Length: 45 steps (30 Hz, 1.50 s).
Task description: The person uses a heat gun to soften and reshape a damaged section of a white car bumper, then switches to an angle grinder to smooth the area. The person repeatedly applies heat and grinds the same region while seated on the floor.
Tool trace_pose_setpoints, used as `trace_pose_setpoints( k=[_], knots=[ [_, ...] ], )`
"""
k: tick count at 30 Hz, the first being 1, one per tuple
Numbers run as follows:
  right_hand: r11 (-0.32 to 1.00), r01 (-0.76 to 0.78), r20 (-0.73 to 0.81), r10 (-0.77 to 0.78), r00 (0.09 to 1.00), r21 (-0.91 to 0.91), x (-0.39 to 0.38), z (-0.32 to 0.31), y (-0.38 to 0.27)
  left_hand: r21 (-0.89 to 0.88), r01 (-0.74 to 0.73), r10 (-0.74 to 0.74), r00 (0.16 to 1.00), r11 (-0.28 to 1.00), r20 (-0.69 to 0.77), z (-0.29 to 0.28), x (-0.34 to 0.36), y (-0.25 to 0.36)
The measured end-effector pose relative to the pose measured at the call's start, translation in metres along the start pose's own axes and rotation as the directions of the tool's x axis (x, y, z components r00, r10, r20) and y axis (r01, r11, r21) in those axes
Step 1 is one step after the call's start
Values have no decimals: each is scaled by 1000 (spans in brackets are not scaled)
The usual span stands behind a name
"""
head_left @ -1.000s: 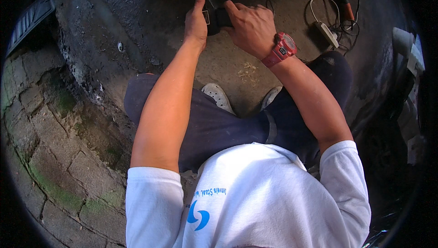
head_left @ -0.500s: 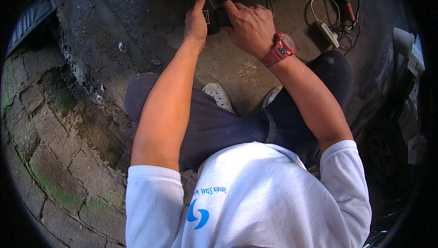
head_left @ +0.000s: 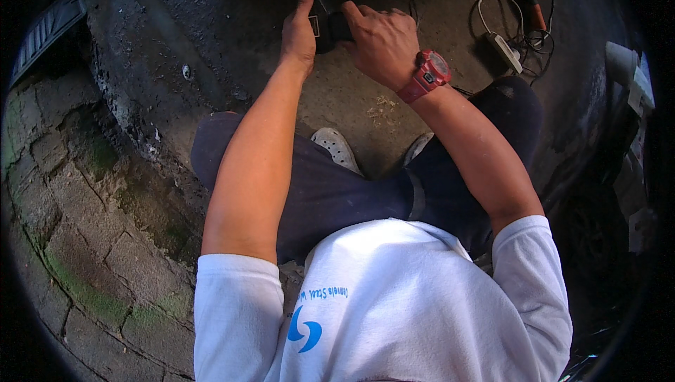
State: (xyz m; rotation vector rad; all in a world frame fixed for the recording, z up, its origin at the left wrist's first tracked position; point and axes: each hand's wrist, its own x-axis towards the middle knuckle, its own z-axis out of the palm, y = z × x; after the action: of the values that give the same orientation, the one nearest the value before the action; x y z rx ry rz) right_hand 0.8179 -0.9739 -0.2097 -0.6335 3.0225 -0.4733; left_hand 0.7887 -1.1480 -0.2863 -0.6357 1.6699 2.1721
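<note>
Out in front of me, both hands are at a dark, blocky object (head_left: 339, 29) whose kind I cannot make out in the shade. My left hand (head_left: 298, 39) grips its left side, thumb pointing away from me and the other fingers hidden; a pale rectangular outline shows beside the palm. From the right, my right hand (head_left: 385, 43) is closed over the object's other side, index finger bent on top and fingertips mostly out of sight. A red wristwatch (head_left: 426, 77) is on my right wrist.
At far right, a white power strip (head_left: 506, 54) lies among tangled cords near a dark power tool (head_left: 532, 2) with an orange part. My knees are spread, with light perforated clogs (head_left: 337, 148) on the concrete. Rough stone paving (head_left: 98, 241) lies left; a vent-like slatted panel (head_left: 48, 34) stands upper left.
Both hands and the dark object have shifted very slightly to the left. The grip looks the same.
</note>
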Motion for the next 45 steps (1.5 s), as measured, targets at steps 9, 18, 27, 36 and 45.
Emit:
trace_pose_setpoints(
  k=[9,18,27,36,45],
  knots=[
    [999,-36,8,36,999,14,0,5,0,-26,-7,7,1000,1000,-8,2,-2,2],
    [1000,6,-10,-6,1000,0,0,4,2,37,4,-4,1000,999,-2,1,-2,3],
    [1000,-2,0,2,1000,-15,0,2,1,31,-31,31,999,999,-20,5,-6,4],
    [1000,-2,1,2,1000,-9,0,1,2,43,-5,5,1000,999,-6,4,-3,2],
    [1000,-6,9,6,1000,-17,0,1,3,16,-14,14,1000,1000,-6,4,-1,1]
  ],
)
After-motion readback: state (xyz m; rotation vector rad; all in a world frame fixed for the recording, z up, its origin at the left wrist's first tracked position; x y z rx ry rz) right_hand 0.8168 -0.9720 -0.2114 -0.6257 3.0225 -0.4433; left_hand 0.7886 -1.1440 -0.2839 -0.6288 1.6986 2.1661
